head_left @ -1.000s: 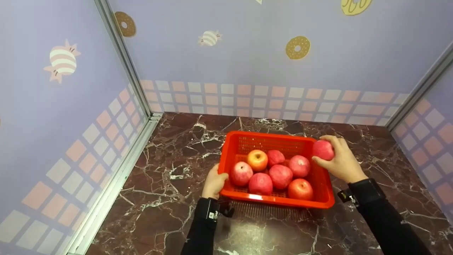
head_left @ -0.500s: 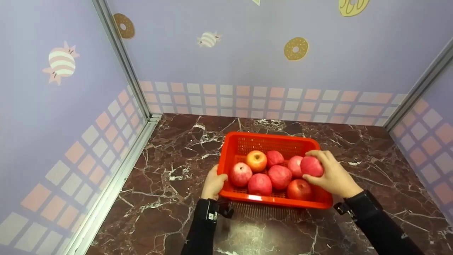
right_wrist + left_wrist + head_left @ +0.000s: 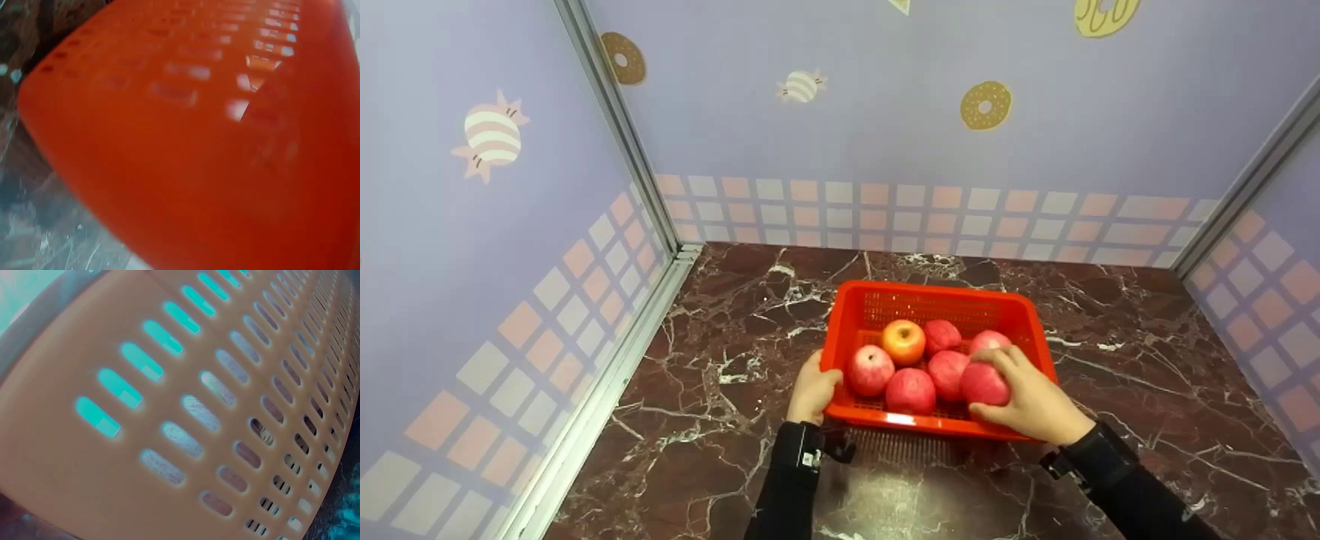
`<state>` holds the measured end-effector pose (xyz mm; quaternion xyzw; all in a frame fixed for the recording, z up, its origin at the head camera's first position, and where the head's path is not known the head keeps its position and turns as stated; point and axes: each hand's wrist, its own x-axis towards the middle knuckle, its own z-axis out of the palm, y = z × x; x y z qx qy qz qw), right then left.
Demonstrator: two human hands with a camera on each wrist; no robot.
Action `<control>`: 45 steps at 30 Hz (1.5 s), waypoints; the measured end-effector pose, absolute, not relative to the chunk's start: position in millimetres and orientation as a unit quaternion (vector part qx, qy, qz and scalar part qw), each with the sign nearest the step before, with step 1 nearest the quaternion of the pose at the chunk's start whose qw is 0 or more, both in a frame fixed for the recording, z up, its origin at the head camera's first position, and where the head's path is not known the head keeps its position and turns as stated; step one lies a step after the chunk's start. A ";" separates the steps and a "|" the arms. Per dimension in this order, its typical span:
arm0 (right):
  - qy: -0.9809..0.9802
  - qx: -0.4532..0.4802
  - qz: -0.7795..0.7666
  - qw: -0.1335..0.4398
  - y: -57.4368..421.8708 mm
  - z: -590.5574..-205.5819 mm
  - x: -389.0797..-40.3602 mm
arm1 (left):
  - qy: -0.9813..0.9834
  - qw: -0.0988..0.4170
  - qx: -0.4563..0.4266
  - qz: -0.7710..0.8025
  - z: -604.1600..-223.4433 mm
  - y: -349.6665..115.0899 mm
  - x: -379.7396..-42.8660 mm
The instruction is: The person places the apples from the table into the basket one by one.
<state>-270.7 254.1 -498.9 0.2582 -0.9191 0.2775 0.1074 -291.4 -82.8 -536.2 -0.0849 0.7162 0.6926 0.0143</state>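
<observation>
A red plastic basket with slotted walls holds several apples, among them a yellow-red apple and a pale red apple. My left hand grips its left rim, the thumb hooked over the edge. Over the basket's near right part, my right hand holds a red apple between thumb and fingers. Part of a pink apple shows just behind those fingers; the near right corner inside is hidden by the hand. The slotted basket wall fills the left wrist view, and its outside fills much of the right.
The basket stands on a dark brown marbled tabletop. Behind it rises a lilac back wall with donut and candy pictures. Panels close off both sides, with a metal rail along the left.
My right hand has carried its apple from the basket's right rim leftward and nearer, in over the other apples, covering the one at the near right. The left hand has stayed on the rim.
</observation>
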 end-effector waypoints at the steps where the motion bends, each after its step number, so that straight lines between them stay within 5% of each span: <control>1: -0.918 0.264 0.277 0.108 251.6 -500.4 -270.6 | 0.717 0.014 -0.086 0.692 -536.3 -82.8 -291.3; 25: -0.942 0.248 0.225 0.026 232.5 -518.5 -270.6 | 0.718 0.011 -0.083 0.691 -535.9 -83.1 -289.5; 45: -0.939 0.238 0.247 0.035 237.1 -517.4 -270.7 | 0.716 0.018 -0.085 0.693 -537.2 -82.8 -291.1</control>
